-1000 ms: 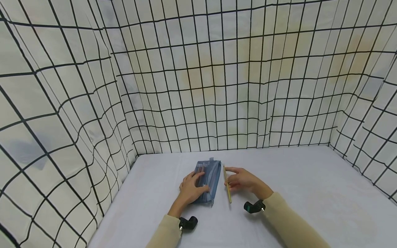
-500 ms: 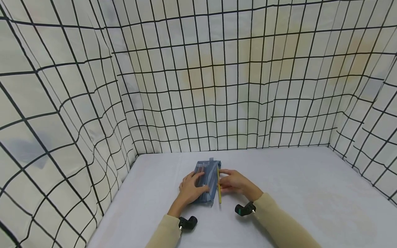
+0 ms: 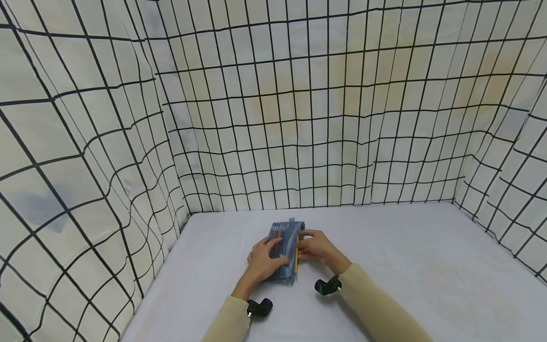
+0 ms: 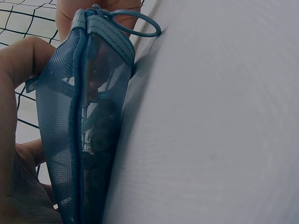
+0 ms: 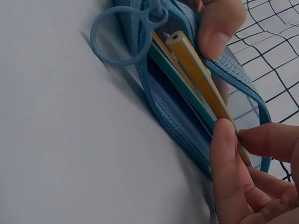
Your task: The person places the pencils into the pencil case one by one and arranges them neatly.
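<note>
A blue mesh pencil case (image 3: 288, 233) lies on the white table, its unzipped side facing right. My left hand (image 3: 261, 262) holds the case from the left, fingers spread over its top. In the right wrist view, that hand's thumb (image 5: 217, 37) is at the upper lip of the gaping mouth. My right hand (image 3: 318, 248) pinches a yellow pencil (image 5: 200, 74) between thumb and fingers, lengthwise at the opening. Inside the case, a green pencil (image 5: 180, 86) and another yellow one show. A blue zip-pull ring (image 5: 95, 39) hangs at the near end.
The white tabletop (image 3: 397, 256) stretches to both sides of the hands. A white wall with a black grid net (image 3: 316, 128) encloses the table at the back and sides. Each wrist wears a small black camera (image 3: 259, 308).
My right hand has moved left with the yellow pencil, from beside the pencil case to its open mouth. The left hand and the case have stayed in place.
</note>
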Motion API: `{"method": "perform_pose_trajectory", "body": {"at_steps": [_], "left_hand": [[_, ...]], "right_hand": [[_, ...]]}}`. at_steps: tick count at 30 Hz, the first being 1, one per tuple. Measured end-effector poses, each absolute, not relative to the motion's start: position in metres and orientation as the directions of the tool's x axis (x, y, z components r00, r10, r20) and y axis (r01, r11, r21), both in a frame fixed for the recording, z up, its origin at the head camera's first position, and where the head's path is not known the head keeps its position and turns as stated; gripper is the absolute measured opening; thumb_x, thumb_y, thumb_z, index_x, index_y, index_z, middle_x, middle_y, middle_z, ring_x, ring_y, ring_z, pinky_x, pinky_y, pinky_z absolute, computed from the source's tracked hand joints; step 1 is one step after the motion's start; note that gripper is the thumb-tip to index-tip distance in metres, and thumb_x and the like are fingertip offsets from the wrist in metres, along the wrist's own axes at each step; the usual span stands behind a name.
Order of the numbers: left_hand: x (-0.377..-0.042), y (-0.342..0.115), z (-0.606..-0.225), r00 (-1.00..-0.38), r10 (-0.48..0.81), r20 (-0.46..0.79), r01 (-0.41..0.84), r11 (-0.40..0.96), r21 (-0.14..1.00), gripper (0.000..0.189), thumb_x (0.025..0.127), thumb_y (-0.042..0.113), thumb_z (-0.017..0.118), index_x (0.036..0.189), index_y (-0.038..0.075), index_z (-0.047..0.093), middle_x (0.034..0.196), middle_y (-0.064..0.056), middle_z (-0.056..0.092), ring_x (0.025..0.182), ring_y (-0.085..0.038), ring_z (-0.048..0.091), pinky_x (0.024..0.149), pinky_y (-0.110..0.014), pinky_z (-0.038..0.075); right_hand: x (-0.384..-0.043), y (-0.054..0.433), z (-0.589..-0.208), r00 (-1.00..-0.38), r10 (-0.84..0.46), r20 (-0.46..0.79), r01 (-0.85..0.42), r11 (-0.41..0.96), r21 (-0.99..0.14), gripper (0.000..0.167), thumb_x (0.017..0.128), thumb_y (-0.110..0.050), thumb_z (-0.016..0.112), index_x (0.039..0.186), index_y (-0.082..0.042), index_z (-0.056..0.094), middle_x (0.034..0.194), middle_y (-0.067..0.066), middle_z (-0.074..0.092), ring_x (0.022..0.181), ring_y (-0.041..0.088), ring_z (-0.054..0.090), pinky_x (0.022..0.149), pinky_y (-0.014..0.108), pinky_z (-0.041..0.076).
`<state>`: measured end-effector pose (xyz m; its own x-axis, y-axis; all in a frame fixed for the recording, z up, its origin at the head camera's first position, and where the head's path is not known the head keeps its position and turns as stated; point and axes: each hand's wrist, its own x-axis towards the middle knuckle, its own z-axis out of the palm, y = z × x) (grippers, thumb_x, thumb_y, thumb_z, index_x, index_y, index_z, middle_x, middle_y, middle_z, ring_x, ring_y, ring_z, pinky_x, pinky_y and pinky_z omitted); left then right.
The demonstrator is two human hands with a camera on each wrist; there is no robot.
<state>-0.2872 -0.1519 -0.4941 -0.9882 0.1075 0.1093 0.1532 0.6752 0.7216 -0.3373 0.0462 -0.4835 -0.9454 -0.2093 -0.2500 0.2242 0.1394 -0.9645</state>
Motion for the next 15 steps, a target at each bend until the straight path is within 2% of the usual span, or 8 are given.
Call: {"method": "perform_pose_trajectory", "body": {"at_steps": [7,15], "left_hand": [[-0.288,-0.152,-0.494,-0.988,0.103,0.112,0.152,0.679,0.718,0.072,0.078,0.042,0.071,0.145,0.017,0.058,0.160,-0.024,0.036,0.149,-0.049,0.028,0.114,-0.075,0.017],[-0.288,-0.153,-0.496,-0.986,0.111,0.125,0.167,0.675,0.718,0.071,0.078,0.040,0.073,0.144,0.017,0.058,0.160,-0.024,0.036,0.148,-0.049,0.028,0.113,-0.075,0.017]], "right_hand": [[-0.337,0.037,-0.483,-0.953,-0.174,-0.249,0.218,0.180,-0.959,0.050,0.094,-0.006,0.066,0.141,0.004,0.053,0.084,0.010,0.071,0.065,0.013,0.067,0.062,0.026,0.060],[-0.339,0.037,-0.489,-0.964,-0.159,-0.214,0.174,0.237,-0.956,0.022,0.096,-0.007,0.066,0.115,0.003,0.066,0.080,0.008,0.067,0.060,0.013,0.063,0.057,0.027,0.058]]}}
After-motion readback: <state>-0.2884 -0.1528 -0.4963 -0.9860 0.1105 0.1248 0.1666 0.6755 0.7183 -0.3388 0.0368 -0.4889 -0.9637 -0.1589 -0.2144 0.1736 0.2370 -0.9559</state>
